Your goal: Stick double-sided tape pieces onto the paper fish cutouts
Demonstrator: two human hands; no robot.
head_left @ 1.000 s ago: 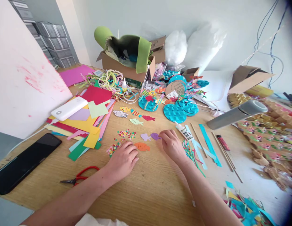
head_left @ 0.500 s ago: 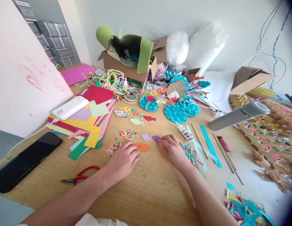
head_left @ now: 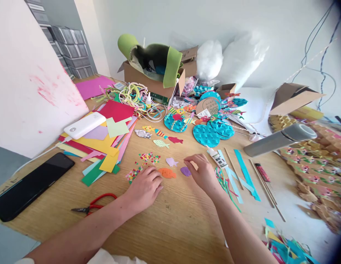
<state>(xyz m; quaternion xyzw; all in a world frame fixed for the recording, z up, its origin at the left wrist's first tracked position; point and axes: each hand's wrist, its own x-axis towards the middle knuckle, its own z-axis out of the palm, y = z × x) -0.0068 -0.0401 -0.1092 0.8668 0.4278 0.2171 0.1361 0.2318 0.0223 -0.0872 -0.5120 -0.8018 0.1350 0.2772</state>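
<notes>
Flat on the wooden table [head_left: 170, 227], my left hand [head_left: 147, 185] rests with relaxed, slightly spread fingers and holds nothing. Its fingertips lie between small coloured paper bits [head_left: 150, 157] and an orange paper fish [head_left: 167, 173]. Just right of that fish lies a purple paper piece [head_left: 185, 171], partly behind my right hand [head_left: 202, 170]. My right thumb and forefinger are apart above it, with nothing seen between them. A lilac paper fish [head_left: 172, 161] sits between both hands. Farther back are several decorated paper fish, including a red one [head_left: 176, 140] and a pale green dotted one [head_left: 161, 143].
Red-handled scissors [head_left: 95, 206] lie by my left forearm, beyond them a phone [head_left: 33, 187]. Coloured paper [head_left: 110, 146] carries a white power bank [head_left: 84, 125]. On the right are a glue tube [head_left: 216, 157], paper strips [head_left: 246, 174], sticks [head_left: 264, 183] and a grey bottle [head_left: 279, 139].
My right hand has let go of the purple paper piece and lifted slightly. That piece now lies a little nearer to me. My left hand stays in place.
</notes>
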